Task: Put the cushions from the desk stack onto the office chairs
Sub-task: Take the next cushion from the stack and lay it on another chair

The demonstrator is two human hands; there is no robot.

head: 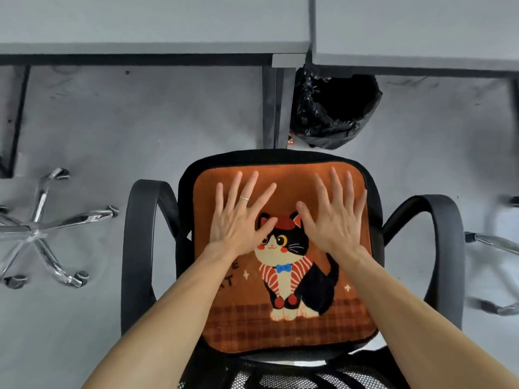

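Orange cat cushion (283, 318) flat on office chair (140, 248) seat, frame centre.
Left hand (238, 223) and right hand (334, 220): each grip spread, fingers straight, palms pressing cushion's upper half.

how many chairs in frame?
3: centre chair under the cushion; left chair, only its chrome base showing; right chair, cut off by the edge. Others may be out of frame.
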